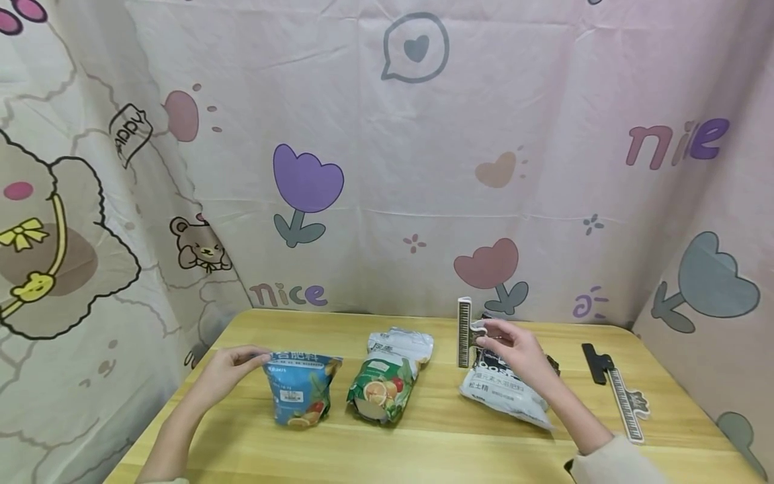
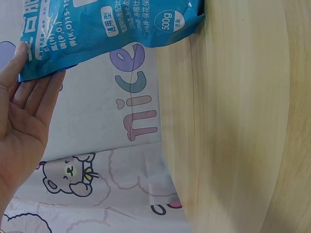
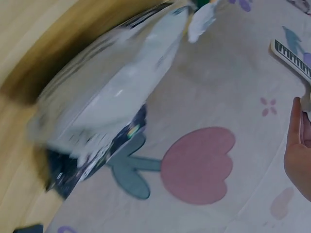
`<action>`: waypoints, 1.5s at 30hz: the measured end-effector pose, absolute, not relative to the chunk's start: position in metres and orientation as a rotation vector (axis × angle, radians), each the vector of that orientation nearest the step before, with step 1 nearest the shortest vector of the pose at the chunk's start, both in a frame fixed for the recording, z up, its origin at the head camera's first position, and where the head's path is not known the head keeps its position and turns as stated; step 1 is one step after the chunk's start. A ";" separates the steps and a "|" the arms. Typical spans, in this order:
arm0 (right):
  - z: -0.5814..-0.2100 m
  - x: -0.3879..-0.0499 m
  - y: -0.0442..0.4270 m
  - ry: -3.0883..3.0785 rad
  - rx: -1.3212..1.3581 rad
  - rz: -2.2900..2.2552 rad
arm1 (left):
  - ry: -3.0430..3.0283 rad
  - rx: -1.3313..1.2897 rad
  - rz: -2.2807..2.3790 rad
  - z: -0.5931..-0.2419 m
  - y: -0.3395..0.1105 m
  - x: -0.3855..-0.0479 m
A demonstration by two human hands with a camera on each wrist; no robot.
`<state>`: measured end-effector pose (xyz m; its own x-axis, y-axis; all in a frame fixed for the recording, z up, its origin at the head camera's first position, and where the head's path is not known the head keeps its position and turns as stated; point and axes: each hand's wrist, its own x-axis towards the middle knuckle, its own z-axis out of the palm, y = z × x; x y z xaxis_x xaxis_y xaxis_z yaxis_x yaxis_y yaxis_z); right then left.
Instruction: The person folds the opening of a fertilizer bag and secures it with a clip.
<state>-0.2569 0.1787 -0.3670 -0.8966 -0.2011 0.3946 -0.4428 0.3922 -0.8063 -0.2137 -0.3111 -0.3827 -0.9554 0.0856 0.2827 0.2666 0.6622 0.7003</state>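
My left hand (image 1: pixel 220 375) pinches the upper left corner of a blue fertilizer bag (image 1: pixel 300 390), which is upright on the table. In the left wrist view the thumb lies on the bag's printed face, with the fingers behind it. My right hand (image 1: pixel 521 353) holds a white bag clip (image 1: pixel 463 333) with a piano-key pattern, raised above a white and black bag (image 1: pixel 504 393). The right wrist view shows this clip (image 3: pixel 291 59) at the right edge, beside the fingertips; the bag below is blurred there.
Between the hands a green and white bag (image 1: pixel 382 386) with fruit pictures leans back on the wooden table (image 1: pixel 423 450). At the right lie a black clip (image 1: pixel 597 364) and another piano-key clip (image 1: pixel 626 407). A printed curtain (image 1: pixel 375 154) encloses the back and sides.
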 end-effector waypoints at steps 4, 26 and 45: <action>-0.365 -0.256 0.165 -2.400 0.560 1.579 | -2.646 -0.286 -1.174 -0.383 -0.310 -0.214; -0.345 -0.246 0.088 -2.223 0.676 1.859 | -2.642 -0.279 -1.181 -0.384 -0.310 -0.214; -0.308 -0.222 0.005 -2.026 0.949 1.699 | -2.643 -0.249 -1.193 -0.384 -0.309 -0.213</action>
